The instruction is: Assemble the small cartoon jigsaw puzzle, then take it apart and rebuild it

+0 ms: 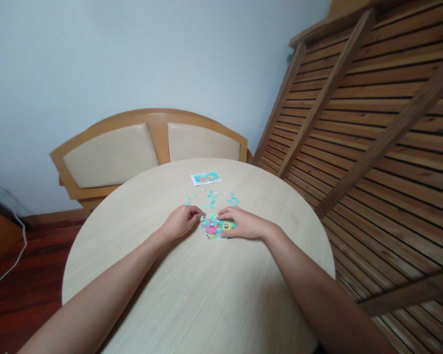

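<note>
A small, partly joined jigsaw puzzle (214, 229) with pink and yellow cartoon figures lies on the round pale wooden table (192, 290). My left hand (180, 221) rests at its left edge, fingers curled and pinched on a small turquoise piece. My right hand (241, 223) lies on the puzzle's right side, fingers pressed down on it. Several loose turquoise puzzle pieces (210, 199) are scattered just beyond both hands.
A small picture card (205, 178) lies near the table's far edge. Behind the table stands a wooden headboard with beige padded panels (147, 147) against the wall. A slatted wooden frame (372, 137) leans at the right. A cable (16, 250) hangs at the left.
</note>
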`<state>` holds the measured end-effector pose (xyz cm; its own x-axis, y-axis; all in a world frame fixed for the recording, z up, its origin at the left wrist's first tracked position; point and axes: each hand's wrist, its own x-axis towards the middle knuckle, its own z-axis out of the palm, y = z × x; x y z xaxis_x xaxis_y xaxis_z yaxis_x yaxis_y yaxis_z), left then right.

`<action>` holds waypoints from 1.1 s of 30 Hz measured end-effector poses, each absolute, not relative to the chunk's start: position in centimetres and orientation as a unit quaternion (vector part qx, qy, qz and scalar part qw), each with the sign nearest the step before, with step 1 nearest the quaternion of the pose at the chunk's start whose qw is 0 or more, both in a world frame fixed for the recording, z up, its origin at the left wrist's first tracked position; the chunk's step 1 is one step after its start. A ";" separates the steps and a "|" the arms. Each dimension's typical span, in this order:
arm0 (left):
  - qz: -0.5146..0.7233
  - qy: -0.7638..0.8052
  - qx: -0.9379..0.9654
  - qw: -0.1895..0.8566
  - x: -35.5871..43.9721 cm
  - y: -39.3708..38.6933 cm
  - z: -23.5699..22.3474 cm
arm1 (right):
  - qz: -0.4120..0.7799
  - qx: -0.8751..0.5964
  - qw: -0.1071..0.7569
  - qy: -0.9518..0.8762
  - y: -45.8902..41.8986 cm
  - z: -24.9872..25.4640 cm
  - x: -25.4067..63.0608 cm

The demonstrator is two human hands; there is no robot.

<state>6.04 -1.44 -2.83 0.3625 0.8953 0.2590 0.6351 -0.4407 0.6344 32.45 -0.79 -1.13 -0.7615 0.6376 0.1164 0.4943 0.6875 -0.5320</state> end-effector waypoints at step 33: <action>0.205 0.417 0.789 0.402 6.4 -2.9 -1.4 | 0.208 -0.348 0.149 -0.902 -1.0 -0.8 33.1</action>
<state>6.39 -2.93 -1.40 0.5685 0.8226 -0.0120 0.4939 -0.3296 0.8046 33.07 -0.96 -0.82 -0.7129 0.6904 0.1229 0.5664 0.6702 -0.4795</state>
